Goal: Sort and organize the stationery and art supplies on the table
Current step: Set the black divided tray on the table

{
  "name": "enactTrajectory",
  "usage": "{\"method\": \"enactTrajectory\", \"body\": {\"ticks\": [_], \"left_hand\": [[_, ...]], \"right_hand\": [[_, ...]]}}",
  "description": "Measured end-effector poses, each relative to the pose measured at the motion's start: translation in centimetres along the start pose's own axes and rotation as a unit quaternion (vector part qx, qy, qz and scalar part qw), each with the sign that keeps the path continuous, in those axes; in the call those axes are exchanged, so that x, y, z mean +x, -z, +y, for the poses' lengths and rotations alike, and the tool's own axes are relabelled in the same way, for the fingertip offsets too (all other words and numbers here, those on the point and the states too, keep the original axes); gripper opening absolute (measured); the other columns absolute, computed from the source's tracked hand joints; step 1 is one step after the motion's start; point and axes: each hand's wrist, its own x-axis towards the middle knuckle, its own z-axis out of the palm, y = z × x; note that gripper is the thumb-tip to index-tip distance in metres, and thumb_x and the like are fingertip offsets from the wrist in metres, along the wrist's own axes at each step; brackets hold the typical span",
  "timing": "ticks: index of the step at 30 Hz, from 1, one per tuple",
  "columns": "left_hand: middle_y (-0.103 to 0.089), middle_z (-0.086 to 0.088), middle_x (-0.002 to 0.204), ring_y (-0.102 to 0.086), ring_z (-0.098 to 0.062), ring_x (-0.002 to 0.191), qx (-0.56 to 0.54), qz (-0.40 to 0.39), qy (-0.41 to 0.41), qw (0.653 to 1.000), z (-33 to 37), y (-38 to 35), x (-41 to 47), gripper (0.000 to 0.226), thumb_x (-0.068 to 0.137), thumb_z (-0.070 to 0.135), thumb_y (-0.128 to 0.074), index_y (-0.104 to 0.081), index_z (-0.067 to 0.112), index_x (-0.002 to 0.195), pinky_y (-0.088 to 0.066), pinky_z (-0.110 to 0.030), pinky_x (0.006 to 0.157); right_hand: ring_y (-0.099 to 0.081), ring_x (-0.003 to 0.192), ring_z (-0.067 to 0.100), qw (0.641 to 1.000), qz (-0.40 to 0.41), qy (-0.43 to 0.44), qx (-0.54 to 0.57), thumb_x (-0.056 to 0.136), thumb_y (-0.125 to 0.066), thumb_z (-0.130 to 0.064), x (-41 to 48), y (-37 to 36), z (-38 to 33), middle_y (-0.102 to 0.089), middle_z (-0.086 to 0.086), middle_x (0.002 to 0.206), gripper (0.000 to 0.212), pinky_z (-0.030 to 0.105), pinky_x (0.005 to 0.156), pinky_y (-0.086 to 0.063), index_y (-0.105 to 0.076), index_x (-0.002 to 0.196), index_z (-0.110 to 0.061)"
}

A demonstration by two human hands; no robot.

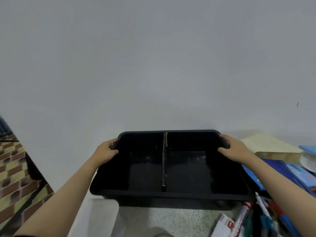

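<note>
Grip: your left hand (107, 148) and right hand (234, 147) each clamped one short-side rim of the black rectangular plastic tray (171, 196), thumbs inside the wall.
Tray position: it sat straight ahead of you, over the far part of the speckled grey table (171, 219), close to the wall; whether its base rested on the surface could not be told.
Compartments: a thin dark upright divider (164, 161) split the tray in two, and both halves looked empty.
Supplies: loose markers and pens (261, 214), blue folders (282, 171) and a beige paper envelope (266, 144) lay unsorted on your right, the markers just beside the tray's near right corner.
Risk: shifting the tray rightward would likely have shoved the markers and sent them rolling. The divider looked makeshift, so tilting the tray could have knocked it loose.
</note>
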Motion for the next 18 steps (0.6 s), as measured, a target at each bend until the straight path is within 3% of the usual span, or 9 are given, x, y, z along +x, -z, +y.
{"method": "enactTrajectory", "body": {"ticks": [2,5,7,13,18], "left_hand": [[-0.064,-0.009,0.119,-0.06,-0.024,0.106,-0.01,-0.014,0.011,1.0,0.0,0.5,-1.0,0.054,0.086,0.0,-0.054,-0.049,0.019,0.136,-0.044,-0.035,0.095],[-0.068,-0.005,0.097,-0.063,-0.018,0.081,-0.012,-0.038,0.033,0.999,-0.5,1.2,-1.9,0.053,0.088,0.003,-0.053,-0.048,0.024,0.136,-0.047,-0.029,0.068],[-0.067,-0.004,0.093,-0.062,-0.019,0.078,-0.014,-0.044,0.044,0.998,-0.7,1.4,-2.4,0.053,0.088,0.003,-0.052,-0.047,0.024,0.137,-0.048,-0.03,0.062],[-0.065,-0.01,0.102,-0.062,-0.027,0.09,-0.018,-0.03,0.043,0.998,-0.4,1.2,-3.7,0.052,0.089,0.002,-0.049,-0.047,0.02,0.137,-0.05,-0.037,0.076],[-0.061,-0.011,0.114,-0.055,-0.025,0.098,0.032,-0.029,0.013,0.999,0.4,0.2,-5.2,0.042,0.088,0.003,-0.05,-0.055,0.016,0.127,-0.04,-0.032,0.086]], "right_hand": [[-0.051,0.119,0.027,1.0,-0.005,-0.005,-0.022,0.087,-0.056,-0.018,-1.2,0.4,0.1,-0.054,0.01,0.134,0.058,0.03,0.092,-0.04,-0.039,0.142,-0.019],[-0.055,0.102,0.025,0.999,-0.011,0.01,-0.043,0.086,-0.056,-0.015,-3.2,0.8,0.3,-0.059,0.009,0.116,0.055,0.026,0.079,-0.039,-0.042,0.139,-0.018],[-0.052,0.092,0.021,0.999,-0.013,0.019,-0.048,0.086,-0.056,-0.011,-4.2,0.9,0.5,-0.058,0.008,0.109,0.054,0.024,0.076,-0.037,-0.044,0.139,-0.017],[-0.054,0.111,0.028,0.999,0.008,0.019,-0.03,0.087,-0.053,-0.008,-4.5,0.6,0.9,-0.057,0.013,0.128,0.055,0.022,0.081,-0.036,-0.044,0.14,-0.015],[-0.046,0.125,0.027,0.998,0.011,0.039,-0.04,0.09,-0.057,-0.015,-5.1,0.3,1.4,-0.05,0.012,0.137,0.055,0.028,0.099,-0.035,-0.04,0.142,-0.009]]}}
